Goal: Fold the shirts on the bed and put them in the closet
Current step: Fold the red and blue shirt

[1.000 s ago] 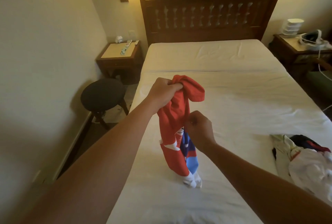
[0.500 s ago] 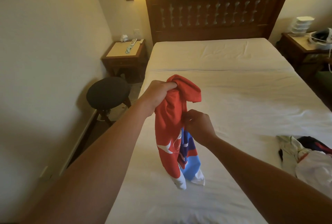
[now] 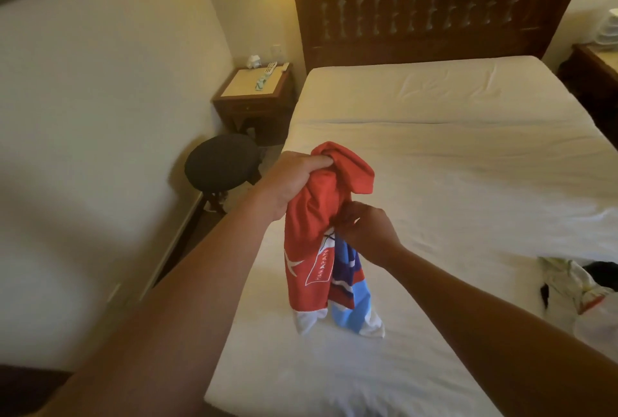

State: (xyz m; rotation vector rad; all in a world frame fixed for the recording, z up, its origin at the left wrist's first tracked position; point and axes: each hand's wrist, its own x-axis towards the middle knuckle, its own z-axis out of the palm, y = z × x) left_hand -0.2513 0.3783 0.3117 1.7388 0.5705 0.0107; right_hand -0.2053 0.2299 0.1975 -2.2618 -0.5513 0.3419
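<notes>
Lower now than a moment ago, the red, white and blue shirt (image 3: 317, 249) has its white hem bunched on the bed (image 3: 468, 182) as we lean closer.

Our left hand (image 3: 294, 182) grips the shirt's crumpled red top in a closed fist, holding it up above the white sheet near the bed's left edge. Our right hand (image 3: 371, 236) pinches the red fabric just below, fingers curled into the cloth beside the blue panel. At the right edge of the bed lies a pile of other clothes (image 3: 582, 296), mostly white with some dark cloth. Beyond the bed's left side stand a round dark stool (image 3: 220, 162) and a wooden nightstand (image 3: 254, 99).
</notes>
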